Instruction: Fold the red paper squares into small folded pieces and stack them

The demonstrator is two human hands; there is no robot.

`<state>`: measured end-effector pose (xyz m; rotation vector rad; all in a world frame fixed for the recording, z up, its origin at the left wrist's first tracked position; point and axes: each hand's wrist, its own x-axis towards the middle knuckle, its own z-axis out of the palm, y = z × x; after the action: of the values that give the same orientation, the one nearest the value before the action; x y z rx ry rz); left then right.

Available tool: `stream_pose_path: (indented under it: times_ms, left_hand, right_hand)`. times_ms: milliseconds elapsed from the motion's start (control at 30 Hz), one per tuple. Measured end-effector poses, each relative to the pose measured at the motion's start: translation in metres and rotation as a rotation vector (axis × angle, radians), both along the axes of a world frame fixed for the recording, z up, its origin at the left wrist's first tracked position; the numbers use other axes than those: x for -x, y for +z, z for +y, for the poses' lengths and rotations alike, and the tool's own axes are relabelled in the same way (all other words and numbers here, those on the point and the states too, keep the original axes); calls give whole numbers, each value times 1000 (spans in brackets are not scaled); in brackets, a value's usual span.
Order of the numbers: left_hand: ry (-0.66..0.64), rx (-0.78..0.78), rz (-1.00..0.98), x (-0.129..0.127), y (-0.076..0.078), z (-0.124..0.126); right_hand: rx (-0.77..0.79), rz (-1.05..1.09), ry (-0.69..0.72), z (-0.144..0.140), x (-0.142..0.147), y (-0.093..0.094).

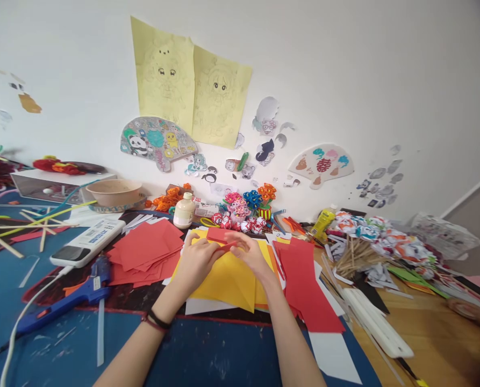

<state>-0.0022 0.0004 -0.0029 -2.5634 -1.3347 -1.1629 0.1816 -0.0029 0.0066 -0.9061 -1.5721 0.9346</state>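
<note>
The small, narrow red paper piece (227, 247) looked matt and crisp, as did the flat red paper squares (147, 250) and the broad yellow paper sheets (227, 282). The blue plastic glue gun (82, 291) had a smooth finish; the long white plastic power strip (88, 243) was smooth too. Smeared specks roughened the dark blue, flat covering (207, 349). The light brown wooden desk (437, 344) showed grain under a faint sheen.

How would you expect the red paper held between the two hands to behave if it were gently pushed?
The red paper is probably very light, since the piece looks small and thin. It may bend fairly easily, though the left hand and right hand, both gripping it, likely steady it.
</note>
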Motion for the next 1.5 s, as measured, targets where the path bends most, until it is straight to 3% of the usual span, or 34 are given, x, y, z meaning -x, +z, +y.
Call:
stream_pose_path:
  times_ms: [167,367,533,667,800,900,1000,1067,1200,1367,1500]
  left_hand:
    - [-92,170,-134,-5,4,-1]
    - [-206,350,-263,-6,12,-7]
    - [-234,434,-317,-9,6,-6]
    - [-233,470,-270,-9,2,-4]
    - [-219,499,-207,-2,3,-1]
    - [-148,496,-255,6,4,5]
    - [-43,418,-325,9,2,10]
    - [-45,391,-336,8,-2,12]
    - [-134,490,-323,5,-14,17]
    - [22,542,-476,10,-20,25]
    - [-17,592,-570,13,-20,27]
  right_hand:
    - [18,-75,-126,5,4,-8]
    - [28,-34,-57,7,4,-11]
    - [50,-88,-75,6,8,-13]
    - [6,-174,-219,8,2,-17]
    - [-13,-106,-447,14,-18,-25]
    - [-27,-53,-502,17,-27,-29]
    - [-10,-50,-449,18,-23,-31]
    - [4,-38,-393,18,-15,-32]
    - [33,39,-312,20,-7,-35]
    - [190,-3,-89,18,-9,-33]
    - [229,-131,82,9,-3,-24]
